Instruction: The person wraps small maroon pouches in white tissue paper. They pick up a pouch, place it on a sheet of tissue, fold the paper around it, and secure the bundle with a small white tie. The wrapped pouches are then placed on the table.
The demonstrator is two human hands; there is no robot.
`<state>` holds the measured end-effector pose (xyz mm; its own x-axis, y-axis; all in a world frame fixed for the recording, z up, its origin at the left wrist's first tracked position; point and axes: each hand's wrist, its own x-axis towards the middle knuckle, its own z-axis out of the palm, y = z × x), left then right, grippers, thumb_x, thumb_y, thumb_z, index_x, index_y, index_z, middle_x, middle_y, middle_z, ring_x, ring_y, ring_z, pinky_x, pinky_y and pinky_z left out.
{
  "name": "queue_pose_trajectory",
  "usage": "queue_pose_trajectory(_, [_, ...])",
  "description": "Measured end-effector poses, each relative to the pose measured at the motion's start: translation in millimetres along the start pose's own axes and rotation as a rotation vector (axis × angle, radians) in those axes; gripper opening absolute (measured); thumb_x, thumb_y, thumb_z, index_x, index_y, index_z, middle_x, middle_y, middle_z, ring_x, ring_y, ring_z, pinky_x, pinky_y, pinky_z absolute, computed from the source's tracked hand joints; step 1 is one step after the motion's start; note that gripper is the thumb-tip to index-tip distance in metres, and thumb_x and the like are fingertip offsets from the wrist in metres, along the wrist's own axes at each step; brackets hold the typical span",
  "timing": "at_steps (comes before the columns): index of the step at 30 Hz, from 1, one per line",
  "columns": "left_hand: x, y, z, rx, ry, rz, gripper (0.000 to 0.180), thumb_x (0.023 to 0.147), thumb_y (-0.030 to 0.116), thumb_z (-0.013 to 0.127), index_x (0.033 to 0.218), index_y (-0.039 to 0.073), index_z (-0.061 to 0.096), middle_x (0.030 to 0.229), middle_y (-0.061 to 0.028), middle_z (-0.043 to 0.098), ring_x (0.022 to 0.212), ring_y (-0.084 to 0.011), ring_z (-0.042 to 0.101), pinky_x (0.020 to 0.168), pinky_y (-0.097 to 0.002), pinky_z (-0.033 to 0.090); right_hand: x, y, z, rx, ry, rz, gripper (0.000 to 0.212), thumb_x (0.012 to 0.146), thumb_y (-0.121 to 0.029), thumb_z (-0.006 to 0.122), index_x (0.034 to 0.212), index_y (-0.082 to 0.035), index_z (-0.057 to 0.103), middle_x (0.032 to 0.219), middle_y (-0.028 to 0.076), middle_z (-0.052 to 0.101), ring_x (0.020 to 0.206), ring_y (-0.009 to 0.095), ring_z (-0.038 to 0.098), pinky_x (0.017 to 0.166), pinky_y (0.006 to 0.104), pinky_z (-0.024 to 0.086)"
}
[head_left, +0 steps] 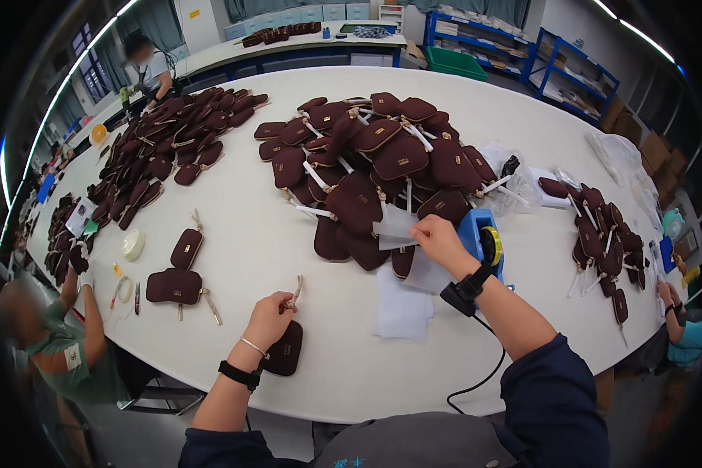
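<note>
My left hand pinches the beige wrist strap of a dark maroon zip pouch, and the strap's end sticks up past my fingers. That pouch lies on the table beside my wrist. Between the fingertips of my right hand is a thin translucent white sheet, held in front of the big pouch pile. Below it rests a stack of similar sheets. A blue tape dispenser with a yellow roll stands just right of my right hand. Many piled pouches have white-wrapped straps.
Left of my left hand lie several pouches with bare straps. A larger heap covers the far left, and wrapped pouches lie at the right. Co-workers sit at both sides. A black cable runs from my right wrist.
</note>
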<state>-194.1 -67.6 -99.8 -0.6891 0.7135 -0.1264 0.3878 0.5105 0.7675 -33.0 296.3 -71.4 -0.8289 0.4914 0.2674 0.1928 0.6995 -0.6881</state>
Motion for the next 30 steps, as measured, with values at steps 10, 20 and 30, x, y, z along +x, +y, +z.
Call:
queue_pose_trajectory(10, [-59,46,26,-0.364,-0.094,-0.083,0.023,0.094,0.009,0.057,0.11,-0.007,0.063,0.083,-0.0056,0.067,0.074,-0.0117,0.062,0.073,-0.0255,0.052,-30,-64,-37,-0.12,0.276,-0.417,0.02,0.075,0.005,0.064,0.093,-0.004,0.065,0.095,0.01,0.068,0.094,0.03,0.061,0.089,0.0387,0.045])
queue_pose_trajectory(20, [-95,76,54,-0.668,0.016,-0.012,0.016,0.097,0.006,0.056,0.108,-0.005,0.058,0.093,-0.0103,0.07,0.082,-0.0132,0.066,0.077,-0.0258,0.053,-98,-112,-57,0.675,-0.374,0.138,0.011,0.091,-0.007,0.065,0.097,0.001,0.069,0.084,0.001,0.066,0.081,0.01,0.062,0.073,0.0242,0.048])
queue_pose_trajectory(30, [-106,111,55,-0.683,-0.198,0.0,0.013,0.098,0.005,0.054,0.105,-0.004,0.057,0.095,-0.0126,0.07,0.078,-0.0119,0.061,0.073,-0.0259,0.052,-117,-99,-29,0.758,-0.53,0.425,0.018,0.094,-0.013,0.062,0.102,0.002,0.066,0.084,0.002,0.066,0.073,0.007,0.06,0.066,0.0217,0.047])
